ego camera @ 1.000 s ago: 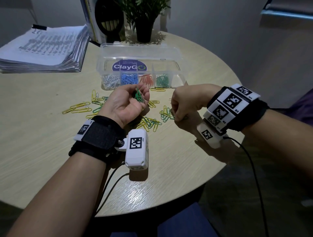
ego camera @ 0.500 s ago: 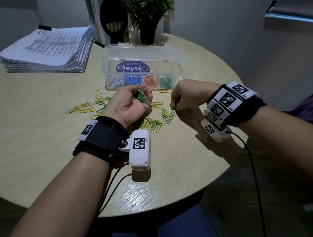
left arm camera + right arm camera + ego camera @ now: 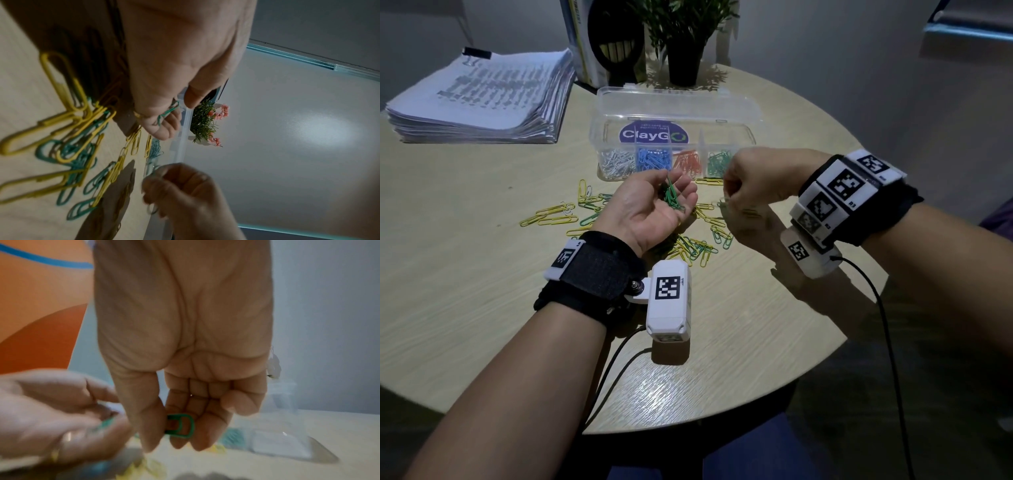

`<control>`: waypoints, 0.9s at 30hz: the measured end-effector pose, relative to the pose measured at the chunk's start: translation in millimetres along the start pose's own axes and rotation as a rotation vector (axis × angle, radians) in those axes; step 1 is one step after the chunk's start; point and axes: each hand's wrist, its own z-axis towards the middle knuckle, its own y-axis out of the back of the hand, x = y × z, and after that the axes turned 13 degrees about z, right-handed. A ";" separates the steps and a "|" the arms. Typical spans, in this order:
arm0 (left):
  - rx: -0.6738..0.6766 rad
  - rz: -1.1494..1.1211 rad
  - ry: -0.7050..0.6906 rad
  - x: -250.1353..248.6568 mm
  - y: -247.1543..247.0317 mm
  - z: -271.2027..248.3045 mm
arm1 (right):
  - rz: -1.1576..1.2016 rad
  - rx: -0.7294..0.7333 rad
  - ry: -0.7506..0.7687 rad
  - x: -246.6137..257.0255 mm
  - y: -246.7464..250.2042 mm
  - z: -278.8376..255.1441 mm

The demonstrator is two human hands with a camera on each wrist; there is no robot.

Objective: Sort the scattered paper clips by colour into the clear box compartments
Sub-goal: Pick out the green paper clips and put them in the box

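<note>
While our left hand lies palm up above the table, its fingers curl loosely around a small bundle of green paper clips resting in the cupped palm. From the left wrist view, one green clip crosses the fingers near the thumb tip. Just to the right, our right hand hovers with its fingers bent inward; the right wrist view shows a single green clip pinched between thumb and forefinger, held clear of the tabletop and near the left palm.

Beneath and between both hands, scattered yellow and green clips lie on the pale wood, and more yellow ones spread out to the left, with a few green among them. Farther back stands the clear box with its lid open, bearing a purple round label. We see four filled compartments from left to right: white clips, blue clips, red clips and green clips. Our right hand partly covers the rightmost end of the box, so we cannot tell what lies there.

At the far left sits a thick stack of printed papers. Behind the box, at the far edge, stand a potted plant and a dark object we cannot identify.
</note>
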 end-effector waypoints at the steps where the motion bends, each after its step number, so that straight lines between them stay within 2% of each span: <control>1: -0.003 0.006 0.005 0.4 -0.5 -0.2 | 0.034 -0.032 0.024 5.1 4.4 0.6; 7: 0.060 -0.049 0.008 3.3 -5.7 -6.1 | 0.140 -0.066 0.145 37.4 9.8 7.1; 12: 0.051 -0.102 -0.002 0.5 -5.3 -4.6 | 0.193 -0.228 0.201 47.5 -0.9 9.6; 15: 0.005 -0.142 0.019 -0.3 -0.5 1.4 | 0.318 -0.182 0.160 44.5 -0.2 5.1; 20: -0.072 -0.137 0.000 -2.6 1.3 1.8 | 0.020 -0.002 0.032 26.6 -6.0 -3.7; 27: -0.066 -0.126 -0.001 -1.5 2.3 -0.2 | 0.011 -0.008 -0.011 14.1 -22.5 6.9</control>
